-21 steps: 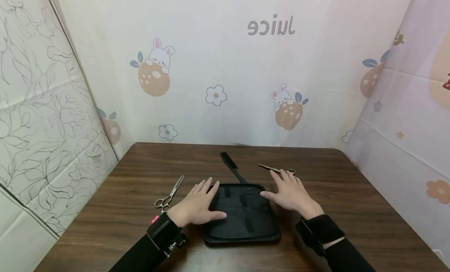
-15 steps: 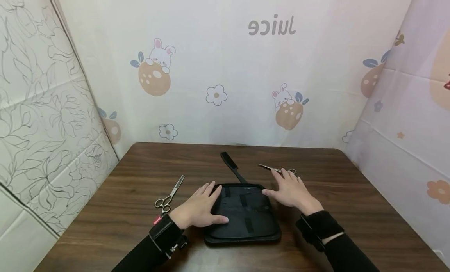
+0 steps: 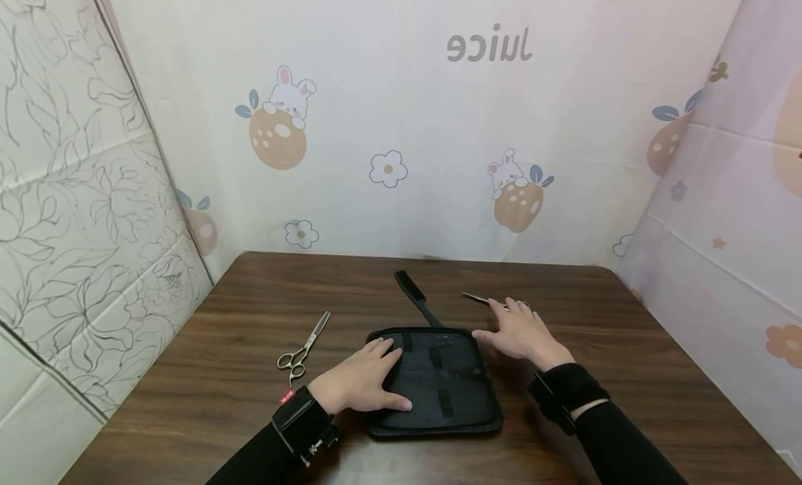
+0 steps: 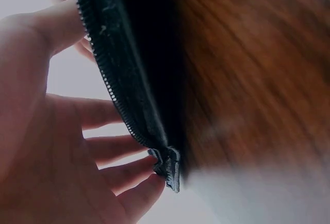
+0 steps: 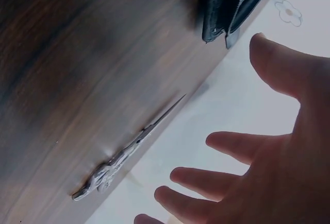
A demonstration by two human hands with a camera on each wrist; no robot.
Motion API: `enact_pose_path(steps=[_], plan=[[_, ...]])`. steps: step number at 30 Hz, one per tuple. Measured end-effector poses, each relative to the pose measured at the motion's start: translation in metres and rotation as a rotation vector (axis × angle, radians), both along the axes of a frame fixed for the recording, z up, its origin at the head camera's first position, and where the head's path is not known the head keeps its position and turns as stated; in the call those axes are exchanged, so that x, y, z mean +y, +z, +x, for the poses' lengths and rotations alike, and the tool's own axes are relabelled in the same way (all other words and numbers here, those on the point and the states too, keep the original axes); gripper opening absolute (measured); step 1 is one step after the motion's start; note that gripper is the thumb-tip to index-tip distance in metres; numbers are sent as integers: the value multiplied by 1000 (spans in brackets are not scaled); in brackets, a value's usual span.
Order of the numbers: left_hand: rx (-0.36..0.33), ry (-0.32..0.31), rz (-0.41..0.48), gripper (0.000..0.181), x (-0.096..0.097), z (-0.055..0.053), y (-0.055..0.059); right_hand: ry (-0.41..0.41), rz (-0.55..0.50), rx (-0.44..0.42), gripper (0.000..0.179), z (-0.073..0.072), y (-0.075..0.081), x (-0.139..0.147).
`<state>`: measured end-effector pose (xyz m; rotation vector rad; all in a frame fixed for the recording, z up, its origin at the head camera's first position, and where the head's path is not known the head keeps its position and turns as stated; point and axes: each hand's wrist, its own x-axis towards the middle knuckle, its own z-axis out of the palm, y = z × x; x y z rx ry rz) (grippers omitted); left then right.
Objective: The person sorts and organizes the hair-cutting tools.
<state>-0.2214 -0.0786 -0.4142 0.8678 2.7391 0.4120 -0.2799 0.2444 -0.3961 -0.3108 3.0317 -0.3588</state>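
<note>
A black zippered case (image 3: 446, 380) lies flat on the table, with strap loops on its upper face. My left hand (image 3: 360, 382) spreads over its left side, thumb and fingers extended. In the left wrist view those fingers reach past the zipper edge (image 4: 111, 87). To the right, my right hand (image 3: 523, 335) hovers with spread fingers beside the case's far right corner, its thumb near that corner. Beyond its fingertips lies a pair of scissors (image 5: 121, 157) on the table, the handles partly hidden by the hand in the head view.
Behind the case a black comb (image 3: 410, 288) lies slanted, its handle end meeting the case's far edge. Thinning scissors (image 3: 311, 339) with a red tag (image 3: 287, 396) rest left of my left hand. Patterned cloth walls (image 3: 388, 213) enclose the brown table (image 3: 626, 374).
My left hand has shifted slightly right and nearer, further over the case's left side. The right hand has moved a little, covering more of the scissors' handles.
</note>
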Motion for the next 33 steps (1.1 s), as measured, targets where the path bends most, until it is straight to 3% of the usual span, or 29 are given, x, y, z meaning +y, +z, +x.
enact_pose_path(steps=[11,26,33], plan=[[2,5,-12,93,-1,-3,-4,0,13,-17,86,-18,-1,9],[-14,12,-26,94,-2,-4,-4,-21,2,-17,65,-36,-6,25],[-1,16,-39,94,-1,-2,-3,-16,-9,3,56,-45,-15,31]])
